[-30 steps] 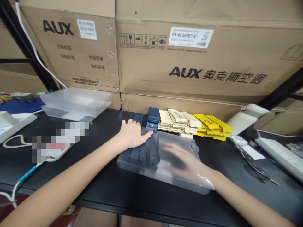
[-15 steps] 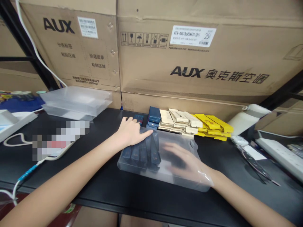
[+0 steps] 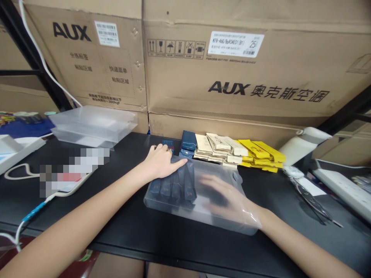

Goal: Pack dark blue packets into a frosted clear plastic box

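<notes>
Clear plastic case: on the table [image 3: 121,227], between the two hands; the near side of the case [image 3: 199,216] faces the person.
Left hand [image 3: 159,159]: hooked over the case's far-left edge, thumb along the top, seemingly gripping it.
Right hand [image 3: 223,195]: behind the clear upper sheet, fingers spread, no object visible in its grasp; the plastic blurs it.
Dark packets [image 3: 174,189]: in the case, side by side, just nearer the person than the left hand's thumb and left of the right hand.
Contents so far: judged partly filled, with only dark packets discernible inside.
Outside the case: navy packets [image 3: 189,141], beyond the left thumb; cream packets [image 3: 217,148] and yellow packets [image 3: 257,152], beyond the right hand.
</notes>
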`<state>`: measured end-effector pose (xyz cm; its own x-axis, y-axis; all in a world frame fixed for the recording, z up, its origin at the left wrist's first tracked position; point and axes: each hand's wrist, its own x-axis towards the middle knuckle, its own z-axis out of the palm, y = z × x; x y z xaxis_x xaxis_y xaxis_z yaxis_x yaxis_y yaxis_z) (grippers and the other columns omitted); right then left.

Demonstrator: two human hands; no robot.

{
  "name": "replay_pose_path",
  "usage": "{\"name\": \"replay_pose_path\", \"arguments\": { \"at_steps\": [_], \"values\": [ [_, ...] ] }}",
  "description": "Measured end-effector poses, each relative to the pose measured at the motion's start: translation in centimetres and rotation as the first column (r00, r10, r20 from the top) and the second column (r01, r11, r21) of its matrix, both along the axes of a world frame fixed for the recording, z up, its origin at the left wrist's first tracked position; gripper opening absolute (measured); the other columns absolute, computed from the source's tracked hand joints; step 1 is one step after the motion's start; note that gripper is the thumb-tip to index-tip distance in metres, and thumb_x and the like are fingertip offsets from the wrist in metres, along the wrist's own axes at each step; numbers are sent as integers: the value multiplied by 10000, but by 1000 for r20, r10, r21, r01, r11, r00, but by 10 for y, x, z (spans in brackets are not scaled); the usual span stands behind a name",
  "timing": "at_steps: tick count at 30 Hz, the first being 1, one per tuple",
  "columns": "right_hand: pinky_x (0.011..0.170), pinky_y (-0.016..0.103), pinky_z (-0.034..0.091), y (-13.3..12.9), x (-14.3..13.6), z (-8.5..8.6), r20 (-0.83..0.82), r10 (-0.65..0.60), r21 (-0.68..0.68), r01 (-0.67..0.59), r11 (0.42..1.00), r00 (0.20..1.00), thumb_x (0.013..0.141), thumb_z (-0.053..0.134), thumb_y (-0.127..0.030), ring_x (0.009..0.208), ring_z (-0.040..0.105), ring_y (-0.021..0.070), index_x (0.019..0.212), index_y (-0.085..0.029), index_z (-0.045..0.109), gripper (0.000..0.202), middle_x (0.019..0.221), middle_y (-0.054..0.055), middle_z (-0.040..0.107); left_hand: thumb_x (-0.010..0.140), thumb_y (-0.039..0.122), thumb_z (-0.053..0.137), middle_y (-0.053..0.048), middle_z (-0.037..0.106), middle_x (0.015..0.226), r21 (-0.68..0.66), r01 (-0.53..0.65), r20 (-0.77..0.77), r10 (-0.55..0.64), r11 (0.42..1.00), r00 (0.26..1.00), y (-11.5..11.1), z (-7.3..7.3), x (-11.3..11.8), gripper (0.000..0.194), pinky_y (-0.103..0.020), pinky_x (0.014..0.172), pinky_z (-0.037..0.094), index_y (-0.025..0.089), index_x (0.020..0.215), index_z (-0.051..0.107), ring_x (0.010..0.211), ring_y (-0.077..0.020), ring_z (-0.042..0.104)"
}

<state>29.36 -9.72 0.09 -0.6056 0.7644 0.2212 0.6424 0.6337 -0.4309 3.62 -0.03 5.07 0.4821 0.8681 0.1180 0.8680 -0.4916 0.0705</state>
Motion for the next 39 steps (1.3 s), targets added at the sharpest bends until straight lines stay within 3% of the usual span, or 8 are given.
{"name": "replay_pose_path", "arguments": {
  "at_steps": [6, 19, 31, 39],
  "values": [
    [1099, 516, 404, 0, 0, -1, 2, -7, -2, 7, 1000, 1000, 899, 606, -332, 1366, 429, 294, 1436, -238, 398, 583, 1473, 136, 451, 876, 740, 186, -214, 622, 1175, -38, -35, -13, 34, 999, 999, -3, 2, 1, 842, -502, 961, 385, 107, 1120, 685, 1147, -383, 525],
    [1083, 522, 420, -1, 0, 0, 7, -6, 0, 6, 1000, 1000, 895, 610, -338, 1360, 437, 301, 1441, -246, 391, 596, 1470, 137, 455, 872, 733, 224, -226, 666, 1106, 10, -26, 10, 26, 1000, 1000, -1, -1, 1, 842, -508, 922, 385, 77, 1073, 714, 1074, -412, 571],
    [1098, 516, 409, 1, 1, -2, 6, -2, -8, 2, 1000, 1000, 905, 602, -344, 1371, 420, 291, 1427, -227, 391, 575, 1471, 143, 444, 897, 710, 227, -230, 612, 1217, -28, -8, 24, 9, 1000, 1000, -1, -1, 1, 817, -487, 975, 407, 66, 1060, 703, 1119, -374, 585],
    [1103, 497, 409, 0, 2, -1, 21, -8, -9, 8, 1000, 1000, 905, 605, -332, 1370, 421, 281, 1424, -217, 395, 572, 1467, 142, 447, 923, 658, 293, -218, 573, 1245, 38, -13, 18, 12, 999, 1000, -4, 0, 4, 733, -469, 950, 417, 62, 1097, 681, 1077, -362, 606]
  ]
}}
